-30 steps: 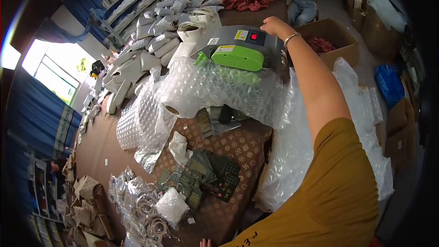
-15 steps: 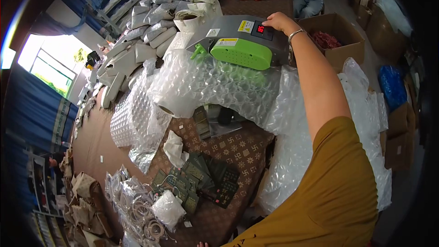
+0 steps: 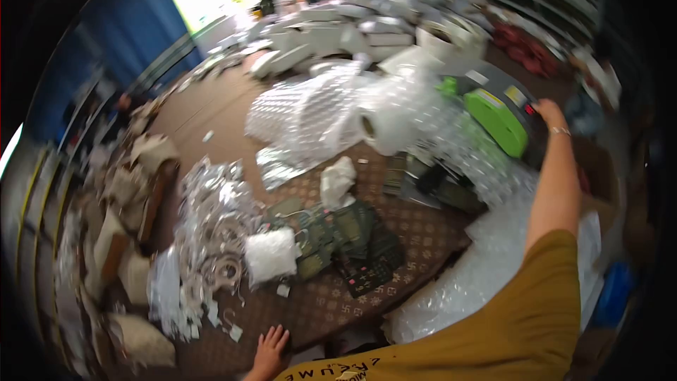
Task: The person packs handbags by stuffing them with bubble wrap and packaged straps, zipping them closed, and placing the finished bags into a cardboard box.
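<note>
My right hand (image 3: 549,114) reaches to the control panel of a grey and green air-cushion machine (image 3: 496,121), its fingers by the red lit display. Motion blur smears those fingers. My left hand (image 3: 273,346) rests flat at the table's near edge, fingers a little apart, with nothing in it. Bubble film (image 3: 451,137) lies in front of the machine, beside a roll of film (image 3: 384,127). Dark green flat boards (image 3: 345,236) are piled mid-table, next to a white bubble-wrapped packet (image 3: 271,255). Left of these lie coiled cables in clear bags (image 3: 218,240).
Grey-white packages (image 3: 384,17) are heaped at the back. Beige and brown pieces (image 3: 130,219) line the left side. A cardboard box (image 3: 599,176) stands at the right, near a blue bundle (image 3: 612,293). Another person (image 3: 596,85) is behind, beside red material (image 3: 522,49).
My view has swung left, so the machine and boards appear farther right. My left hand now shows well on the table. My right hand stays at the machine's panel.
</note>
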`<state>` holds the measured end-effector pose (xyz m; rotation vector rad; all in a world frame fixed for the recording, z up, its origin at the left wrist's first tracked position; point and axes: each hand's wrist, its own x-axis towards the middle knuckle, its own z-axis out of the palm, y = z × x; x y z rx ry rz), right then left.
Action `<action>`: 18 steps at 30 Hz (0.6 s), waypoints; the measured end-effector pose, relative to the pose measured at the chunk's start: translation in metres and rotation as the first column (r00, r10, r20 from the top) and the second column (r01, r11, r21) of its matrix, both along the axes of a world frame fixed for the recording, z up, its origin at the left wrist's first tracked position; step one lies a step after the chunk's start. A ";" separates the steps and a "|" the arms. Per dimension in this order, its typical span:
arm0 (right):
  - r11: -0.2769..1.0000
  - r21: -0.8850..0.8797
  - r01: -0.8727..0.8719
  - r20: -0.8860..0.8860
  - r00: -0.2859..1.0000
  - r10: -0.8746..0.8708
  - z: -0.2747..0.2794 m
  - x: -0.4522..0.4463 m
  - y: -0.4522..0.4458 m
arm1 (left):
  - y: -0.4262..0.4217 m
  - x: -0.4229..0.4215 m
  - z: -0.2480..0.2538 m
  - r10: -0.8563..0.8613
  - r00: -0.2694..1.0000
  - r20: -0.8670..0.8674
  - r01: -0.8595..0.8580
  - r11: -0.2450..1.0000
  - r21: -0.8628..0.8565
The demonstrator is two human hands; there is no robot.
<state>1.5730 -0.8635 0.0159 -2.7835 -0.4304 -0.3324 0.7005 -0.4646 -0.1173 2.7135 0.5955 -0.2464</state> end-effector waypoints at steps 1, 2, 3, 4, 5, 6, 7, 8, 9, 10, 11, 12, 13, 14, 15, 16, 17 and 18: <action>0.984 0.173 0.050 0.034 0.998 -0.056 -0.024 0.030 -0.018 | -0.006 0.002 0.010 -0.003 1.000 -0.027 0.005 0.999 0.052; 0.986 0.104 0.129 0.046 0.990 -0.134 -0.019 0.043 -0.023 | -0.008 0.006 0.013 -0.014 1.000 -0.025 0.016 0.996 0.087; 0.905 -0.420 -0.069 0.179 0.971 0.158 -0.015 0.092 -0.038 | -0.010 0.008 0.012 -0.015 0.999 -0.046 0.020 0.993 0.112; 0.943 -0.328 0.064 0.194 0.981 0.001 0.024 0.060 -0.010 | -0.012 0.011 0.017 0.005 0.999 -0.045 0.001 0.993 0.118; 0.998 0.054 -0.013 0.226 0.974 0.000 0.036 0.095 -0.008 | -0.015 0.014 0.018 0.031 0.999 -0.035 -0.027 0.993 0.113; 0.987 0.145 -0.076 0.271 0.962 0.034 0.087 0.060 0.018 | -0.018 0.011 0.011 0.054 0.998 0.043 -0.059 0.991 0.117; 0.966 0.203 -0.162 0.287 0.953 0.099 0.139 -0.022 0.066 | -0.018 0.010 0.009 0.063 0.997 0.036 -0.067 0.990 0.124; 0.936 0.251 -0.245 0.257 0.949 0.180 0.176 -0.105 0.119 | -0.019 0.008 0.010 0.073 0.996 0.044 -0.077 0.992 0.103; 0.903 0.291 -0.316 0.205 0.943 0.263 0.198 -0.178 0.159 | -0.020 0.004 0.010 0.079 0.995 0.056 -0.084 0.993 0.084; 0.870 0.309 -0.384 0.164 0.923 0.349 0.202 -0.230 0.186 | -0.024 -0.001 0.013 0.083 0.994 0.073 -0.088 0.994 0.070; 0.856 0.290 -0.428 0.052 0.900 0.432 0.203 -0.278 0.206 | -0.027 -0.011 0.014 0.074 0.993 0.097 -0.080 0.995 0.064; 0.710 0.198 -0.676 0.534 0.682 0.500 0.154 -0.286 0.211 | -0.032 -0.029 0.012 0.127 0.987 0.101 -0.134 0.989 0.066; 0.679 0.194 -0.708 0.539 0.655 0.530 0.126 -0.312 0.221 | -0.038 -0.047 0.007 0.154 0.976 0.156 -0.166 0.984 0.068; 0.652 0.202 -0.731 0.459 0.658 0.597 0.101 -0.338 0.230 | -0.044 -0.067 0.002 0.177 0.961 0.213 -0.195 0.978 0.068; 0.627 0.208 -0.751 0.374 0.653 0.658 0.079 -0.364 0.240 | -0.051 -0.088 -0.003 0.196 0.943 0.271 -0.222 0.973 0.068; 0.604 0.211 -0.769 0.289 0.639 0.713 0.059 -0.391 0.254 | -0.060 -0.115 -0.013 0.231 0.931 0.283 -0.259 0.964 0.065; 0.584 0.216 -0.782 0.203 0.621 0.757 0.045 -0.428 0.275 | -0.068 -0.150 -0.024 0.344 0.907 0.244 -0.362 0.932 0.031; 0.522 0.193 -0.831 0.129 0.549 0.826 0.030 -0.470 0.291 | -0.078 -0.183 -0.034 0.449 0.870 0.203 -0.458 0.889 -0.001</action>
